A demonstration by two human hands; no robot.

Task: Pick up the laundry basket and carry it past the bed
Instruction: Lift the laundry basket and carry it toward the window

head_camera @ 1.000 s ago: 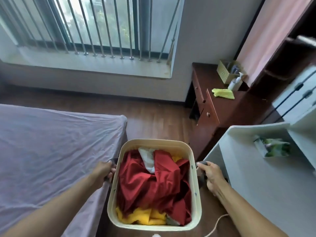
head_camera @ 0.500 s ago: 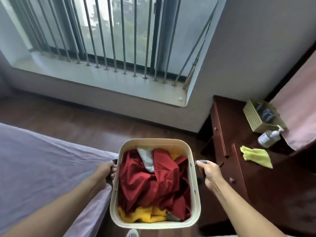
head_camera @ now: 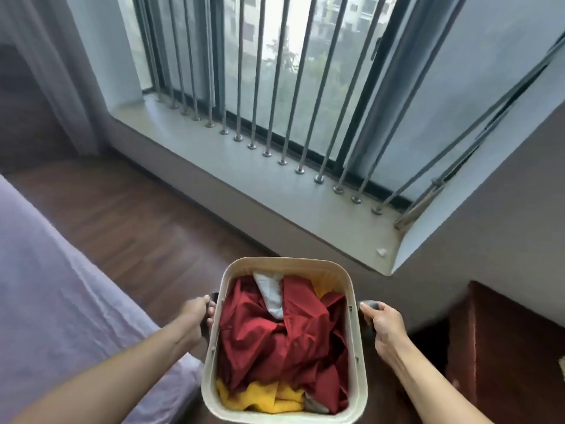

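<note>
A cream laundry basket hangs in front of me at the bottom centre, held up off the floor. Inside lie red cloth, yellow cloth and a pale grey piece. My left hand is closed around the dark handle on the basket's left side. My right hand grips the dark handle on its right side. The bed, covered with a lilac sheet, fills the lower left, its corner just left of the basket.
Dark wooden floor runs between the bed and the low window ledge with vertical metal bars. A dark wooden cabinet stands at the lower right. A pale curtain hangs at the upper left.
The view has swung left and moved forward toward the window. The white desk and most of the wooden cabinet have slid out of view on the right. Both hands still hold the basket handles.
</note>
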